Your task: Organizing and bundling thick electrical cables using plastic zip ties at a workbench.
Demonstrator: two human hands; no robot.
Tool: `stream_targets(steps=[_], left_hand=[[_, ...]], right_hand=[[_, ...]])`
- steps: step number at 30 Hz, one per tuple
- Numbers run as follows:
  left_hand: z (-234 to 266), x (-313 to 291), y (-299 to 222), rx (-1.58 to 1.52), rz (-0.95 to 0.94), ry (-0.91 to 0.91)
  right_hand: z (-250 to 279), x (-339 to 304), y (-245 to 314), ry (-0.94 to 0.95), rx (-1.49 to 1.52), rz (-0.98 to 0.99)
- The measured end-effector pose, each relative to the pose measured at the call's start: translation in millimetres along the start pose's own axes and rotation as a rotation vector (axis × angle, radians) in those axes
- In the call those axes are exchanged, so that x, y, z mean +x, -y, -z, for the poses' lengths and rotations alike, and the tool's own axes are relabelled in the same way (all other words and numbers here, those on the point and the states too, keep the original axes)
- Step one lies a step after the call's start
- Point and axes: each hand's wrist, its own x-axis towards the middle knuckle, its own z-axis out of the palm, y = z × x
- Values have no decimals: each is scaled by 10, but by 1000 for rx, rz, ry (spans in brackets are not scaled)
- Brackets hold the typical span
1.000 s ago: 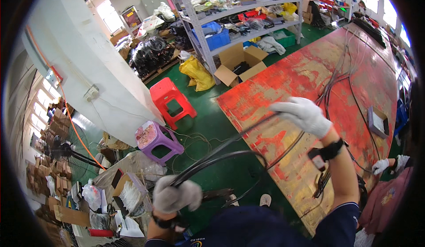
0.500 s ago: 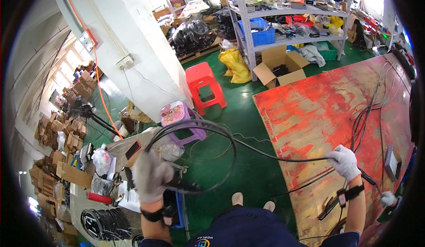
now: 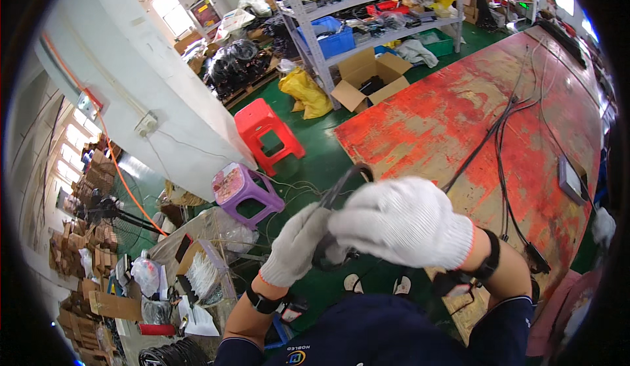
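A coil of black cable (image 3: 346, 181) is held up in front of my body, seen nearly edge-on. My left hand (image 3: 296, 243), in a white knit glove, is closed around the coil's left side. My right hand (image 3: 407, 223), gloved the same way, grips the coil from the right and covers much of it. The gloves are close together, and the fingertips are partly hidden behind the cable and the right glove. More black cables (image 3: 500, 136) lie across the red-smeared board (image 3: 453, 110) at the right.
To the left, a worktable holds an open box of white strips (image 3: 205, 275) and another black cable coil (image 3: 174, 354). Ahead stand a purple stool (image 3: 244, 192), a red stool (image 3: 266, 133) and a pillar (image 3: 125, 77). Another person's gloved hand (image 3: 604, 226) shows at far right.
My right hand has left the cable over the board and come in beside my left hand. The wide loop is now gathered between both hands. My view has turned right.
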Motion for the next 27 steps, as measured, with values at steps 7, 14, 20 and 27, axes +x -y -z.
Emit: stream_targets(steps=[7,14,20,27], left_hand=[[220,-298,-286,-23,218,466],[1554,-1151,171,-601,-136,144],[1660,-1203,-42,-621,-330,48],[1029,-512,-134,-155,1,-279]], right_hand=[[-207,-24,-767,6,-121,22],[128,-1971,-2100,-297,-85,-590],[-383,-2509,-2070,154,-37,-776],[-205,-924,-525,300,1,-88]])
